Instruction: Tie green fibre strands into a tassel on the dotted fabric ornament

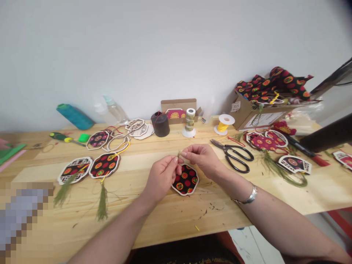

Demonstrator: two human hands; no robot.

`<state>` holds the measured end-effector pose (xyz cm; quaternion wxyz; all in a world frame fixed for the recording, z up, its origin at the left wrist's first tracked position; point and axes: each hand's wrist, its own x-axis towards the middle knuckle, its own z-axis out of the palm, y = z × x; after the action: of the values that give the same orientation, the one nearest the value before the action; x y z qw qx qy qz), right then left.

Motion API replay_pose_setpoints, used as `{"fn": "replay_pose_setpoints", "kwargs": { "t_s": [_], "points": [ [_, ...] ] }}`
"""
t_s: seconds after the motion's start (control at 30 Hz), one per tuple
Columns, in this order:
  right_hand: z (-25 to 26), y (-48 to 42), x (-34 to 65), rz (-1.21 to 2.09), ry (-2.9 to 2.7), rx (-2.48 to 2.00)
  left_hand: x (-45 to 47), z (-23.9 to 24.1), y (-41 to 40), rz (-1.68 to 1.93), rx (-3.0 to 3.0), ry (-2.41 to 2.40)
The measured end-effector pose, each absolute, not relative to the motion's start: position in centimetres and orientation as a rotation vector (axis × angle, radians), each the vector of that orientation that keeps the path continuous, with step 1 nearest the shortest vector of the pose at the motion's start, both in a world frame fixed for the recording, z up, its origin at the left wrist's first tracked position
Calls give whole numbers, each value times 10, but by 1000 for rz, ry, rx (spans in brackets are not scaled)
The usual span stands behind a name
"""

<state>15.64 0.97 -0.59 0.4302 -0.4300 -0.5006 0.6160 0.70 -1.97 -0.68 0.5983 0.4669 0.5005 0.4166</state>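
Pale wooden table (165, 223), green strands (179, 154) at the fingertips

Farthest left of these lie a lattice-sided ornament (77, 170) and a dark patterned ornament (104, 165), each with a green tassel (102, 205) trailing below. Next, the left hand (163, 176) has its thumb and fingers pinched together on the green strands, partly over a flower-print ornament (186, 183), which lies flat on the table just beneath. Whether the strands join it is hidden. From the other side, the right hand (202, 156) closes thumb and forefinger on the same tuft; which strands each grips is too fine to tell. Such thin fibre probably slips and splays, so a light, steady left pinch, with the right working close beside it, should serve best. Farther right lie scissors (226, 148), then a loose green bundle (283, 172), best kept apart from the work to avoid tangles.
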Motion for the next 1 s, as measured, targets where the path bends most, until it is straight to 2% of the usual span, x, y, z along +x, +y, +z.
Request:
{"fn": "replay_pose_setpoints", "kwargs": {
  "t_s": [0.2,0.47,1.0],
  "points": [
    [-3,9,155,1549,-1216,-1088,8,-5,-20,974,1064,1153],
    [-11,11,157,1838,-1082,-1018,8,-5,-19,1003,1019,1089],
    [-5,9,154,1758,-1086,-942,9,-2,-22,908,1085,1093]
  ]
}}
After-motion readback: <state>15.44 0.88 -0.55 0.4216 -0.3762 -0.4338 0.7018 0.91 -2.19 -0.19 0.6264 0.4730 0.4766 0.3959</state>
